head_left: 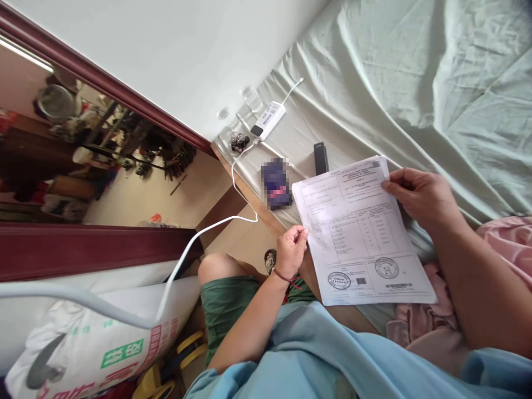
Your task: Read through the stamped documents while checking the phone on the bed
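I hold a printed paper form [357, 227] with round stamps near its bottom, over my lap at the edge of a bed. My left hand [291, 249] pinches the sheet's left edge between thumb and fingers; a dark red cord is around that wrist. My right hand [419, 194] grips the sheet's right top edge, thumb on top. Just beyond the paper, on the sheet, lie a small dark blue booklet-like item [276, 183] and a black rectangular device [320, 158].
The bed [399, 83] has a pale green wrinkled sheet. A white power strip [270, 119] with a white cable [199, 235] lies by the wall, next to clear glasses [251, 98]. A printed white sack [103, 343] stands on the floor at left; pink cloth [507, 244] is at right.
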Demonstrator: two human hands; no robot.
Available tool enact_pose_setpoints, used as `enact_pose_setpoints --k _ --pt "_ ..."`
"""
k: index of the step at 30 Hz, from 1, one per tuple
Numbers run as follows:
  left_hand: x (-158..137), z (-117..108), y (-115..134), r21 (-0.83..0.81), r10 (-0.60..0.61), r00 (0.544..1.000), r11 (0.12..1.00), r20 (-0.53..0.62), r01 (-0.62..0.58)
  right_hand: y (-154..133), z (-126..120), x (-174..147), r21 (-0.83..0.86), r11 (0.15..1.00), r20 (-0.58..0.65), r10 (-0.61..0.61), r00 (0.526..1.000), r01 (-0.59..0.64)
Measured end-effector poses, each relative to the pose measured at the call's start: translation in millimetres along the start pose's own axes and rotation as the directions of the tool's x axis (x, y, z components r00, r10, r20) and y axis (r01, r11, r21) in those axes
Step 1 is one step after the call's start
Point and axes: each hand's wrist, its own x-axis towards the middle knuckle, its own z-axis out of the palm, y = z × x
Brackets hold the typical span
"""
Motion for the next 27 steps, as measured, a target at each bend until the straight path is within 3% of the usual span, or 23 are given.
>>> enact_pose_setpoints --k 6,10,15,21,27 --pt "1 7 -6 -0.056 -0.02 0.997 0.998 -0.077 0.016 -8 0 0 -0.026 0.999 -0.078 0.037 0.996 -0.039" --pt "2 10 -8 -0.025 0.029 0.987 0.999 -0.156 -0.033 -7 -2 1 -0.021 1.0 -0.099 0.02 0.995 -0.022" --pt "-2 8 -11 -0.106 0.009 0.994 0.994 -0.112 -0.021 -8 -3 1 0.143 0.987 -0.138 0.09 0.986 -0.07" --pt "-2 8 -16 -0.161 0.006 0.992 0.987 -0.13 -0.027 -7 -5 3 0.142 0.983 -0.207 0.142 0.968 -0.114" --pt "-2 8 -16 -0.185 0.002 0.989 0.982 -0.151 -0.031 -6 -4 6 0.394 0.912 -0.201 0.204 0.958 -0.112"
